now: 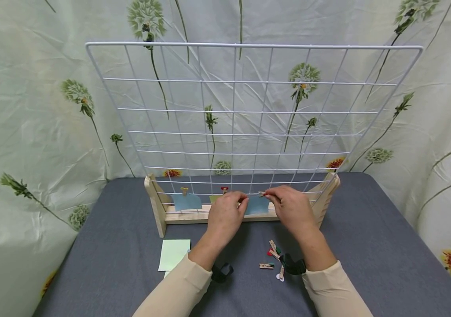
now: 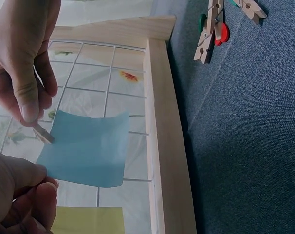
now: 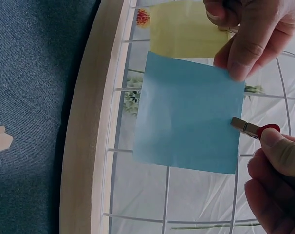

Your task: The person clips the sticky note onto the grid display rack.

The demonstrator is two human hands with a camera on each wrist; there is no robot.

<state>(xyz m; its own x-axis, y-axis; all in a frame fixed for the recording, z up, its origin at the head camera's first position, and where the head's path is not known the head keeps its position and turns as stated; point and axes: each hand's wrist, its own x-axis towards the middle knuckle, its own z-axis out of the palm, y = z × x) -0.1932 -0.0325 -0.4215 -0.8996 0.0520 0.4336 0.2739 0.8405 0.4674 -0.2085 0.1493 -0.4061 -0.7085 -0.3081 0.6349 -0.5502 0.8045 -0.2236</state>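
From the head view, the work in hand looks like pegging a blue note (image 1: 257, 206) to the wire grid (image 1: 235, 45). The note is low on the grid, between the left hand (image 1: 227, 213) and right hand (image 1: 293, 210); another blue note (image 1: 187, 202) hangs farther left. Spare pegs (image 1: 266, 266) lie on the bench (image 1: 122, 251).

In the left wrist view, the left hand's thumb and fingers close on the note's upper left corner. The right hand pinches a wooden peg (image 2: 43, 134) at the top edge.

The right wrist view shows that peg's tips overlapping the note near the middle of that edge, thumb against its red decoration. Whether the peg also bites the wire, I cannot tell. The next move seems to call for steadying the corner, seating the peg over paper and wire, then easing the pinch.
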